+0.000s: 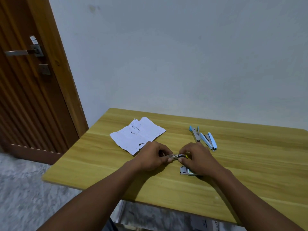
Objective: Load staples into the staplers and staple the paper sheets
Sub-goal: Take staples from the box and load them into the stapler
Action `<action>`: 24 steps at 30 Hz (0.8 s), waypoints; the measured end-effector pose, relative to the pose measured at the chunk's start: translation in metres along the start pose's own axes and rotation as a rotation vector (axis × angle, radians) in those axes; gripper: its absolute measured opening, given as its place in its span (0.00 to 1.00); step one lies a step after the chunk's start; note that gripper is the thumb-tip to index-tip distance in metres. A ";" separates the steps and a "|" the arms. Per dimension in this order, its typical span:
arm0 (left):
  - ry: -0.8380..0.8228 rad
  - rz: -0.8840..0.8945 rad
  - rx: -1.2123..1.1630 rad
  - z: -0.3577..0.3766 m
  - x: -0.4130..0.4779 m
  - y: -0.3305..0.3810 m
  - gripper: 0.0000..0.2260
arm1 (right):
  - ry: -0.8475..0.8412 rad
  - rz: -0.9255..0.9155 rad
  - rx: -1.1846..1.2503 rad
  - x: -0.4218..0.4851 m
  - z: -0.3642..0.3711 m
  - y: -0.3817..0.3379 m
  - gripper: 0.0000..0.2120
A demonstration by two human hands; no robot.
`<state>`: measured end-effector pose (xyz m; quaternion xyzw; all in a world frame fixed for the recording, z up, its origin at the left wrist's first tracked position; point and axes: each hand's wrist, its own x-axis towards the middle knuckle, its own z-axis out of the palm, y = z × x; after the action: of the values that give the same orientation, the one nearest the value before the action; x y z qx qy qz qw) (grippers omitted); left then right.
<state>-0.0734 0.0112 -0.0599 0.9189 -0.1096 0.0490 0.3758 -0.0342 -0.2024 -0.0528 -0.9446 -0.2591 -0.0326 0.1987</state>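
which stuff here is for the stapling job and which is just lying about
Job: metal stapler held in left hand and right hand, far blue stapler, near blue stapler, paper sheets, staple box.
Not: door, door handle.

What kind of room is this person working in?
Probably a plain room in a home or small office: a wooden table by a bare painted wall, a brown wooden door with a lever handle, a speckled floor.

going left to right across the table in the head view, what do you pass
creased white paper sheets → left hand → small metal stapler gripped by both hands → right hand → thin light blue stapler → wider light blue stapler. The small box under the right hand overlaps it, so it is left out.
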 end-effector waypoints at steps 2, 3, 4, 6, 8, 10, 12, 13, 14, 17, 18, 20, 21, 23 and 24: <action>0.012 -0.016 0.003 -0.002 0.003 0.003 0.10 | -0.016 0.007 0.029 0.003 -0.006 -0.003 0.09; 0.011 -0.030 0.002 -0.004 0.004 0.004 0.12 | -0.005 0.012 0.063 0.005 -0.009 -0.004 0.07; -0.001 -0.049 0.011 -0.007 0.004 0.003 0.16 | 0.014 0.017 0.111 0.006 -0.012 -0.002 0.06; -0.043 -0.093 0.072 -0.018 0.003 -0.002 0.20 | 0.053 0.030 0.242 0.008 -0.019 0.002 0.04; -0.057 -0.131 0.089 -0.031 0.002 -0.008 0.16 | 0.099 0.031 0.373 0.008 -0.025 0.008 0.03; -0.043 -0.159 -0.021 -0.044 0.001 -0.006 0.13 | 0.114 0.022 0.442 0.007 -0.028 0.010 0.04; -0.049 -0.178 -0.218 -0.056 0.000 0.005 0.14 | 0.113 0.038 0.487 0.009 -0.028 0.010 0.04; -0.057 -0.186 -0.333 -0.062 -0.001 0.010 0.15 | 0.108 0.050 0.527 0.010 -0.029 0.010 0.04; -0.064 -0.196 -0.441 -0.068 -0.002 0.015 0.14 | 0.104 0.062 0.577 0.011 -0.032 0.010 0.04; -0.112 -0.216 -0.732 -0.083 -0.003 0.018 0.13 | 0.098 0.063 0.670 0.011 -0.044 0.010 0.04; -0.132 -0.217 -0.810 -0.086 -0.003 0.018 0.14 | 0.095 0.054 0.671 0.010 -0.048 0.010 0.04; -0.136 -0.214 -0.879 -0.084 -0.002 0.016 0.13 | 0.094 0.029 0.667 0.011 -0.052 0.012 0.04; -0.113 -0.213 -0.887 -0.081 -0.001 0.016 0.13 | 0.098 0.022 0.667 0.011 -0.053 0.013 0.03; -0.035 -0.218 -0.883 -0.070 0.001 0.014 0.10 | 0.096 0.012 0.671 0.013 -0.054 0.014 0.03; 0.008 -0.221 -0.875 -0.064 0.002 0.014 0.08 | 0.091 0.005 0.673 0.014 -0.055 0.012 0.03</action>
<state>-0.0756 0.0465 -0.0044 0.6794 -0.0200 -0.0389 0.7324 -0.0139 -0.2272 -0.0047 -0.8243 -0.2438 0.0132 0.5108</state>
